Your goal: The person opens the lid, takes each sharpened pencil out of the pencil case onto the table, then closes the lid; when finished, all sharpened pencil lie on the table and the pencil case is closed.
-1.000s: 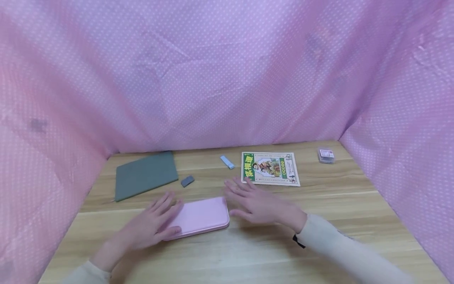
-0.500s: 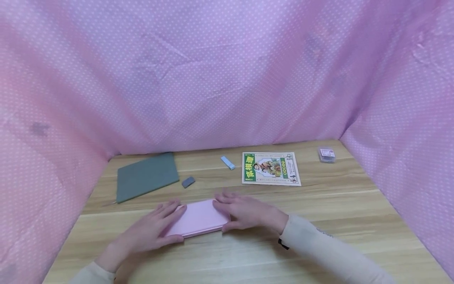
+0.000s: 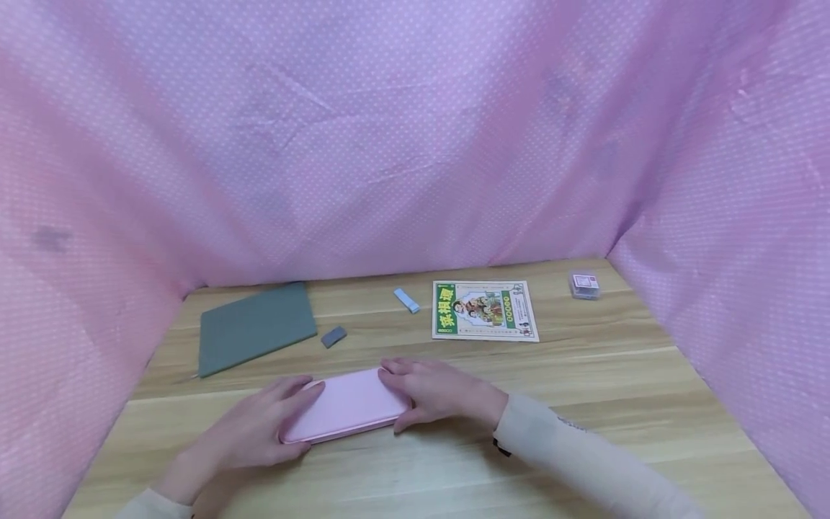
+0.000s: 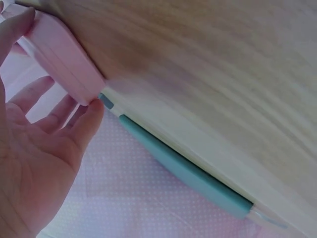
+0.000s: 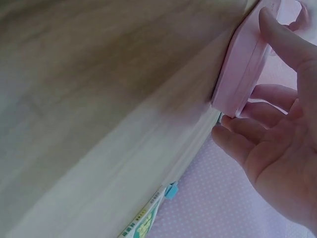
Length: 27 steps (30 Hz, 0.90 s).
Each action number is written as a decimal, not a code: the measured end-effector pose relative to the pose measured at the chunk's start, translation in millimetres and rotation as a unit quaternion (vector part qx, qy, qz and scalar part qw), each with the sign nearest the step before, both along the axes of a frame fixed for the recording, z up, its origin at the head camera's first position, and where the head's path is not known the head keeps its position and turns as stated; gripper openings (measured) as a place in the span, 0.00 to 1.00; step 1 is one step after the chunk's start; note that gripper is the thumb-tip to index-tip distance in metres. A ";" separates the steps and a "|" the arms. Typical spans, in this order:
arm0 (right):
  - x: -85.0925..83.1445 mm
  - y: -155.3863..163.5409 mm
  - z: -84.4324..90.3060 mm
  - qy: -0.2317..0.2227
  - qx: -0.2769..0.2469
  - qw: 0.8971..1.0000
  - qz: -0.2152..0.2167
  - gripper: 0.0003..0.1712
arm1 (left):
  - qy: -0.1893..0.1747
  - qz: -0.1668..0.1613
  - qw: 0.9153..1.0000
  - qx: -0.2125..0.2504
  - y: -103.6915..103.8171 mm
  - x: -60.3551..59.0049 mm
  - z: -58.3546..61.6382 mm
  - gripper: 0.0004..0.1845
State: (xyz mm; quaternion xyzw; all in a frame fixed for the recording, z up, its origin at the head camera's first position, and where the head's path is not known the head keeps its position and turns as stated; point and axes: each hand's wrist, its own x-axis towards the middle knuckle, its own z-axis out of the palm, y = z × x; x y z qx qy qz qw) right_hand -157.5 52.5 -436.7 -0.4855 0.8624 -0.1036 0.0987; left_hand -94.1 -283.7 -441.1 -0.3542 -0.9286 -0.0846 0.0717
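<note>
A flat pink case (image 3: 350,405) with rounded corners lies on the wooden table near its front. The left hand (image 3: 253,425) holds its left end, thumb at the near side and fingers at the far side. At the opposite end the right hand (image 3: 437,395) grips it the same way. In the left wrist view, the thumb and fingers of the left hand (image 4: 44,144) span the case (image 4: 59,54). The right wrist view has the right hand (image 5: 277,144) around the other end of the case (image 5: 242,64). What is inside the case cannot be seen.
Behind the case lie a green notebook (image 3: 256,329), a small grey eraser-like block (image 3: 333,336), a light blue strip-like item (image 3: 406,300) and a printed booklet (image 3: 485,311). A small clear box (image 3: 585,285) stands far right. Pink dotted cloth (image 3: 402,144) encloses the table (image 3: 583,382).
The right hand has come in from beside the case onto its right end. The left hand has shifted its hold at the left end. The head view has turned slightly.
</note>
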 end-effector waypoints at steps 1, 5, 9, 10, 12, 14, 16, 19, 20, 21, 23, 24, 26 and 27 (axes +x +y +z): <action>-1.3 -1.6 0.8 0.004 0.000 1.000 0.002 0.51 | 0.003 0.000 1.000 0.000 -0.2 -1.1 -0.1 0.46; -8.9 -6.6 4.8 0.021 -0.006 1.000 0.006 0.45 | 0.015 0.001 1.000 -0.001 2.0 -9.1 0.6 0.46; -13.1 -8.2 6.6 0.027 -0.003 1.000 0.001 0.42 | 0.015 0.001 1.000 0.001 4.7 -15.1 0.8 0.46; -13.0 -8.2 6.3 0.028 -0.001 1.000 0.001 0.42 | 0.013 0.000 1.000 0.001 4.8 -15.3 0.4 0.46; -12.0 -8.4 5.2 0.030 -0.002 1.000 0.003 0.41 | 0.013 0.001 1.000 0.001 4.2 -14.4 -0.3 0.47; -11.0 -8.9 3.3 0.031 -0.006 0.999 0.004 0.42 | 0.014 0.003 1.000 0.002 3.1 -12.8 -1.1 0.47; -10.2 -9.2 1.6 0.031 -0.011 0.999 0.003 0.42 | 0.015 0.007 1.000 0.003 2.3 -10.9 -1.8 0.47; -8.9 -9.0 -0.4 0.029 -0.017 0.999 0.004 0.42 | 0.011 0.010 1.000 0.008 2.3 -8.6 -2.5 0.48; -8.7 -8.9 -1.1 0.028 -0.019 0.999 0.004 0.42 | 0.008 0.011 1.000 0.010 2.4 -7.8 -2.6 0.48; -8.2 -8.8 -1.6 0.028 -0.021 0.999 0.006 0.42 | 0.006 0.011 1.000 0.012 2.4 -7.1 -2.8 0.48; -7.9 -9.0 -3.5 0.031 -0.024 0.999 0.011 0.41 | 0.000 0.011 1.000 0.015 2.4 -6.0 -2.6 0.48; -7.8 -9.2 -4.2 0.033 -0.025 0.999 0.013 0.41 | -0.002 0.009 1.000 0.017 2.1 -5.9 -2.4 0.48; -7.2 -9.7 -4.3 0.038 -0.026 0.999 0.014 0.40 | -0.008 0.006 1.000 0.018 1.4 -6.9 -1.5 0.48; -6.9 -10.0 -3.9 0.041 -0.027 0.999 0.014 0.40 | -0.011 0.004 1.000 0.017 1.0 -7.9 -0.8 0.47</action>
